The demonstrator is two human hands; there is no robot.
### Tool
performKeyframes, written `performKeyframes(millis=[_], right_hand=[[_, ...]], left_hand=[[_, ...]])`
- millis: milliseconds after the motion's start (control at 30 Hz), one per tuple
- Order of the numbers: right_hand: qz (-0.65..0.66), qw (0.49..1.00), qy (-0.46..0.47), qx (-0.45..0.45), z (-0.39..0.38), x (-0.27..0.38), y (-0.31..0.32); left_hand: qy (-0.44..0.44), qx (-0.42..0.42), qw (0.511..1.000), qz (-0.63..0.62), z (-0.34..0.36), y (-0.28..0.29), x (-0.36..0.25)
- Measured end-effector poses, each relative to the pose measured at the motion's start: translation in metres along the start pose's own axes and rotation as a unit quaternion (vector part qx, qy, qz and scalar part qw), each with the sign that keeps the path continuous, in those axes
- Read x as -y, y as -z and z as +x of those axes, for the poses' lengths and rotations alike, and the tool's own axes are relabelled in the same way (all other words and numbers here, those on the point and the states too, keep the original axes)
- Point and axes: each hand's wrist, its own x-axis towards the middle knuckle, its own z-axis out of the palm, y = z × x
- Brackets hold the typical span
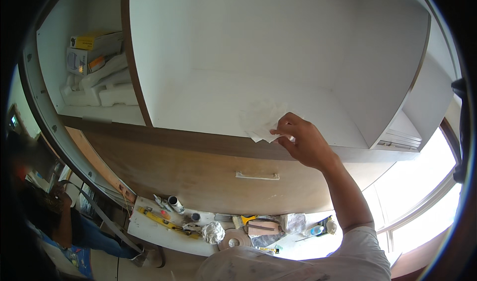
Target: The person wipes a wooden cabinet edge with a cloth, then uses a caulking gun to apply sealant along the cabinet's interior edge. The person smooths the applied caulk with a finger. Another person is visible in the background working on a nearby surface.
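My right hand (302, 136) reaches up from the lower right to the front edge of an open white cabinet compartment (218, 102). Its thumb and fingers are pinched on a thin, crumpled white tissue (265, 122). The tissue spreads over the compartment's white floor near the front edge, and a corner of it hangs over the brown edge strip. Below it is a brown wooden panel with a pale handle (257, 175). My left hand is out of the picture.
At the left, a compartment holds boxes (94, 41) and white foam packing (114, 92). A lower ledge carries a yellow spirit level (164, 222), a paintbrush (243, 220), a foil ball (213, 233) and a tape roll (234, 240). Another person (64, 221) stands lower left.
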Motion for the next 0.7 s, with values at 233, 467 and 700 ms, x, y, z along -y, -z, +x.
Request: performKeyframes(millis=[233,467,700], right_hand=[[0.112,0.984,0.010,-0.141,-0.006,-0.011,-0.011],[0.354,0.926,0.112,0.065,-0.088,0.003,-0.063],[0.644,0.662,0.019,0.383,-0.144,0.032,-0.172]], left_hand=[[-0.145,-0.118,0.981,-0.054,0.014,0.007,-0.219],[-0.361,-0.094,0.856,-0.359,-0.059,0.037,-0.453],[-0.520,0.060,0.619,-0.585,-0.156,0.050,-0.579]])
